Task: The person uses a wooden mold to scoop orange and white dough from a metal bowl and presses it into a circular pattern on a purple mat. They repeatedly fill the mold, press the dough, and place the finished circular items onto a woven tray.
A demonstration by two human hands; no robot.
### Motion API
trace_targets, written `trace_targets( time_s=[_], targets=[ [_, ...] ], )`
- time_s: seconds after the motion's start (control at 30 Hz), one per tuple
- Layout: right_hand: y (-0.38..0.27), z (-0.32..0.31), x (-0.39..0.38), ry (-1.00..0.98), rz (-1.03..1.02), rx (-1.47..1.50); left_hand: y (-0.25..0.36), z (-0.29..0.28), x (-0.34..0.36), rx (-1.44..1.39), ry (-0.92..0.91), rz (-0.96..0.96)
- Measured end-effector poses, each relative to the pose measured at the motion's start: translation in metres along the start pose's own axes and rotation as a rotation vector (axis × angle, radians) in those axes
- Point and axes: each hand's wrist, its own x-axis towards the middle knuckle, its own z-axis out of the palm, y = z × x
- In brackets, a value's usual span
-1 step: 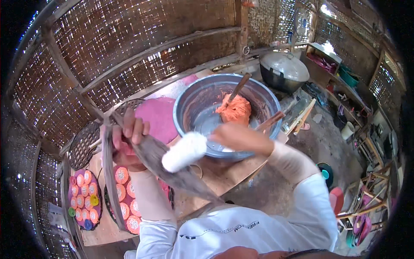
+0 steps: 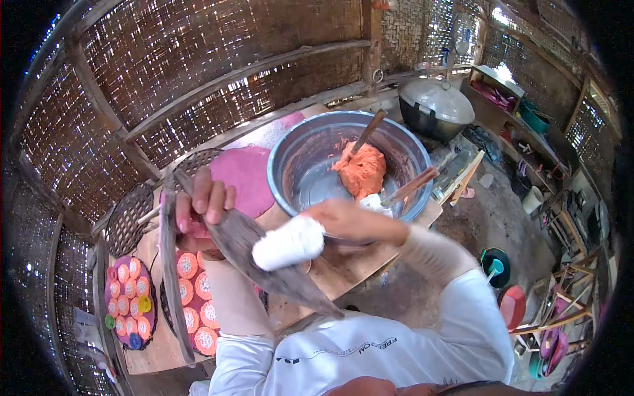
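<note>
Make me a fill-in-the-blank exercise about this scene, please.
1. The lump in the round basin is coloured ____.
2. The cylinder beside the right hand is coloured ____.
3. The left hand grips a grey strip made of ____.
4. The pot beyond the basin is covered by a ____.
Missing words: orange; white; wood; lid.

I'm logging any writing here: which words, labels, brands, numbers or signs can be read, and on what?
Shirt: dark printed lettering across the front; I won't copy the wording.
Smaller print beside it: too small to read.
White cylinder, basin: no lettering I can make out.
</note>
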Motion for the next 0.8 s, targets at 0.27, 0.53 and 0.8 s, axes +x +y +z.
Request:
trace_targets(
  time_s=[0.27, 0.53, 0.8],
  targets=[
    [-0.093, 0.14, -0.002, -0.615, -0.01, 2.058, 0.049, 0.016, -0.045, 0.067, 0.459, -0.144],
    [-0.096, 0.127, 0.016, 0.274, 0.02, 0.94, 0.112, 0.082, -0.129, 1.608, 0.465, -0.465],
    [-0.161, 0.162, 0.043, 0.006, -0.236, -0.003, 0.167, 0.14, -0.15, 2.003, 0.201, -0.725]
  ],
)
